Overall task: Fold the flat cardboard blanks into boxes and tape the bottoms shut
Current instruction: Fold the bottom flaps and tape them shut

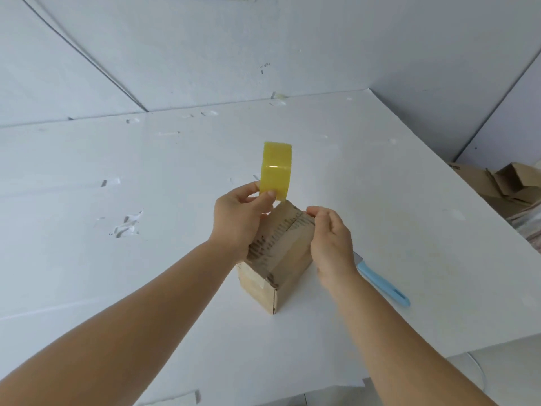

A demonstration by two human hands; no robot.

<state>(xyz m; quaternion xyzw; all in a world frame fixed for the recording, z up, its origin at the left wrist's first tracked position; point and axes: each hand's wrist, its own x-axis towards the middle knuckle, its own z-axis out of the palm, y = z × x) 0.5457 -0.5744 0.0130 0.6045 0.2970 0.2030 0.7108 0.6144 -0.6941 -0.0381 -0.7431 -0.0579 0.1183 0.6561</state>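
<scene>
A small brown cardboard box [281, 253] stands on the white table [146, 259], its flaps folded shut on top with tape along the seam. My left hand [240, 218] holds a yellow tape roll [276, 171] upright just above the box's far edge, thumb and fingers pinching the roll's lower part. My right hand [330, 238] rests against the box's right side, its fingertips touching the top far corner of the box.
A knife with a light blue handle [380, 282] lies on the table right of the box, partly behind my right wrist. Several cardboard blanks [503, 186] are piled past the table's right edge. White walls close the back.
</scene>
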